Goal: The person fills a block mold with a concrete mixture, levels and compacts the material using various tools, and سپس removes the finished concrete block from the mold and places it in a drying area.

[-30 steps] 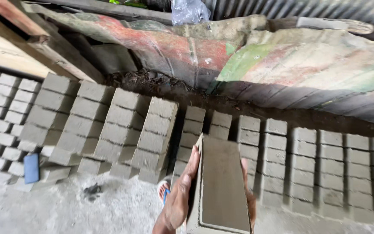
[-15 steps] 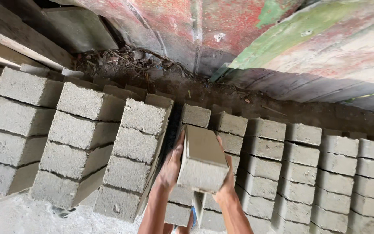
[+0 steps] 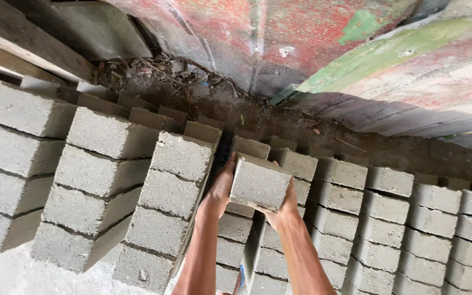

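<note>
I see stacks of blocks filling the lower half of the frame, running from the left edge to the right edge in rows. At centre frame my two hands hold one block [image 3: 259, 183] between them: the left hand [image 3: 220, 188] lies against its left side, the right hand [image 3: 286, 210] under its lower right corner. That block sits above the short stack [image 3: 236, 246] at lower centre. Just left of it stands the tall stack [image 3: 170, 202]; right of it the low rows [image 3: 389, 218] step away. Behind the stacks, a strip of debris [image 3: 165, 71] lies at upper centre, against the sheet wall [image 3: 312, 38] across the top. Planks [image 3: 23, 49] occupy the upper left.
</note>
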